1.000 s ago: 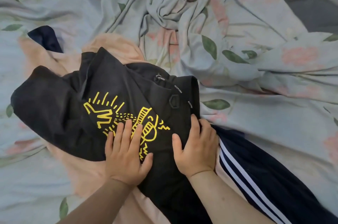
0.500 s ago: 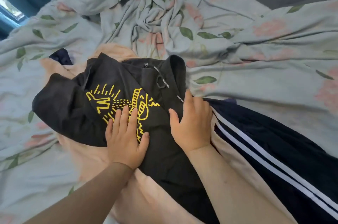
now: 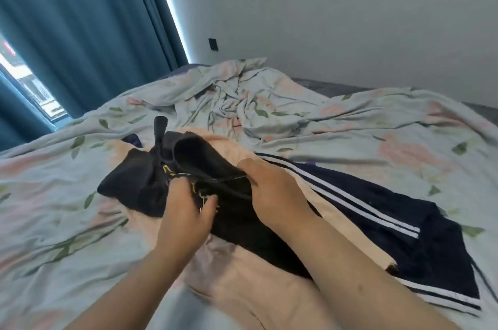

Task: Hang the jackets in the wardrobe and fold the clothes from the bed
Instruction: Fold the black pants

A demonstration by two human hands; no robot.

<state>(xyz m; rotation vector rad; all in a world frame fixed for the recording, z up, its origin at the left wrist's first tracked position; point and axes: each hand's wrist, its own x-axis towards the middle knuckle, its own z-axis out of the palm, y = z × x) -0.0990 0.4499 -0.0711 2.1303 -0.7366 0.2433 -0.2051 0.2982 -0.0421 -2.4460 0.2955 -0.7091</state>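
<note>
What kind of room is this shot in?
Probably a home bedroom: a rumpled pale floral bed sheet, long teal curtains beside a window, and loose clothes lying on the sheet, like the black garment with yellow print.

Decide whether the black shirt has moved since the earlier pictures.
Yes. The black shirt lay flat on the peach cloth; now the left hand and right hand grip it, its top bunched and raised off that cloth.
</note>
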